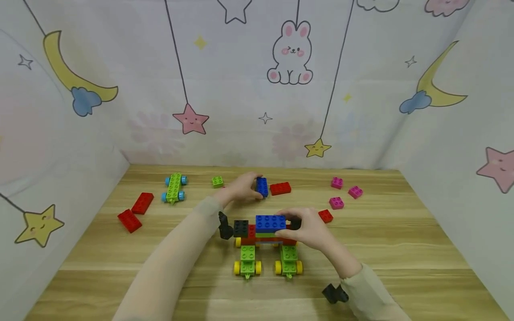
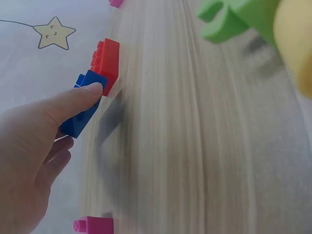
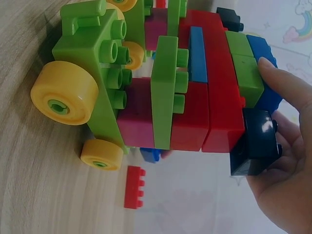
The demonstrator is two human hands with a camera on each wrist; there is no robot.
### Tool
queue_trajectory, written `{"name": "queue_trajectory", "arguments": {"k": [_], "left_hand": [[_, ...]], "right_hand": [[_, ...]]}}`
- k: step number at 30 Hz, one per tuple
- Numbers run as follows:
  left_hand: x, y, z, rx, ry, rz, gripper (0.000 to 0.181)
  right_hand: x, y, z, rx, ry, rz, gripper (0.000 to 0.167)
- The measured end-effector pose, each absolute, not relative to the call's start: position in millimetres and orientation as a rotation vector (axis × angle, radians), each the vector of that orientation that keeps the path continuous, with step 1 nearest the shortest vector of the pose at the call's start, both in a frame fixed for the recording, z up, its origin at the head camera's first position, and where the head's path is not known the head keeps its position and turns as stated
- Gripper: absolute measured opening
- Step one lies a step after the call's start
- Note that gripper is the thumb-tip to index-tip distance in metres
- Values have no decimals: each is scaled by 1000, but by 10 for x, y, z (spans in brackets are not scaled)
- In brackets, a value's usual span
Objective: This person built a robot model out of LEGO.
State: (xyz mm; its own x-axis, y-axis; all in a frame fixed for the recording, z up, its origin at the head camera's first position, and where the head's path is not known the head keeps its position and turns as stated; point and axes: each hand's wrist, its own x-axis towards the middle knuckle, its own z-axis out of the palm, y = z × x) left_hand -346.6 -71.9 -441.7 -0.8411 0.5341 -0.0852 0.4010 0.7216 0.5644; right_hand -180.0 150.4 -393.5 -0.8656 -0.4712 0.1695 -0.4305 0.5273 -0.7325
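Note:
At the back of the table my left hand (image 1: 242, 187) pinches a blue brick (image 1: 262, 187) between thumb and fingers; in the left wrist view the blue brick (image 2: 83, 109) is beside a red brick (image 2: 110, 66). My right hand (image 1: 307, 227) grips the blue brick on top (image 1: 271, 224) of a wheeled build (image 1: 249, 253). The right wrist view shows that blue brick (image 3: 265, 68) above green bricks (image 3: 243, 73), long red bricks (image 3: 219, 83) and yellow wheels (image 3: 66, 92). A black brick (image 3: 254, 141) lies at the build's end, close to my right palm.
A green base with blue wheels (image 1: 174, 188) and two red bricks (image 1: 142, 203) are at the left. Pink bricks (image 1: 336, 203) and a small red brick (image 1: 325, 216) lie at the right. Black pieces are beside the build (image 1: 225, 226) and near my right sleeve (image 1: 335, 294). A patterned cloth stands behind.

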Motion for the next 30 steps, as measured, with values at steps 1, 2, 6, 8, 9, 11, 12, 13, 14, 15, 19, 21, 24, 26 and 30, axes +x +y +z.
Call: {"name": "queue_trajectory", "arguments": {"k": [1,2,6,8,9,11,12,13,14,15,19,21,24,26,30], "left_hand": [[-3467,-725,-4410,745,2692,794,77],[-3468,-730,-4402,753,2699,792,78],[-3459,-756,-4395,788,2728,774,79],[-3440,-766,-4388,807,2735,759,79],[-3427,-771,-4387,815,2737,749,79],[-3396,-780,-4377,833,2736,720,79],[-3381,-784,-4371,847,2736,699,79],[-3364,-788,-4365,856,2734,678,80],[-3347,-792,-4358,864,2728,662,80],[-3330,-795,-4351,871,2722,643,80],[-3271,-806,-4332,895,2694,605,81],[-3250,-812,-4334,910,2689,591,82],[-3220,-823,-4347,919,2676,580,82],[-3201,-834,-4361,929,2674,571,80],[-3169,-857,-4382,931,2664,576,78]], "right_hand": [[-1800,1503,-3931,-795,2704,-1272,38],[-1799,1502,-3928,-794,2707,-1268,38],[-1801,1505,-3930,-793,2707,-1266,38],[-1801,1509,-3935,-792,2706,-1268,38],[-1800,1510,-3938,-792,2706,-1269,38],[-1799,1512,-3941,-795,2710,-1268,38],[-1798,1511,-3942,-796,2711,-1268,38],[-1798,1511,-3942,-799,2713,-1267,38],[-1797,1510,-3942,-802,2713,-1267,38],[-1797,1509,-3942,-806,2715,-1266,38],[-1798,1506,-3943,-817,2719,-1264,38],[-1800,1504,-3946,-825,2718,-1265,38],[-1801,1502,-3946,-831,2706,-1276,38],[-1799,1499,-3944,-834,2701,-1284,38],[-1794,1488,-3933,-817,2698,-1292,38]]}}
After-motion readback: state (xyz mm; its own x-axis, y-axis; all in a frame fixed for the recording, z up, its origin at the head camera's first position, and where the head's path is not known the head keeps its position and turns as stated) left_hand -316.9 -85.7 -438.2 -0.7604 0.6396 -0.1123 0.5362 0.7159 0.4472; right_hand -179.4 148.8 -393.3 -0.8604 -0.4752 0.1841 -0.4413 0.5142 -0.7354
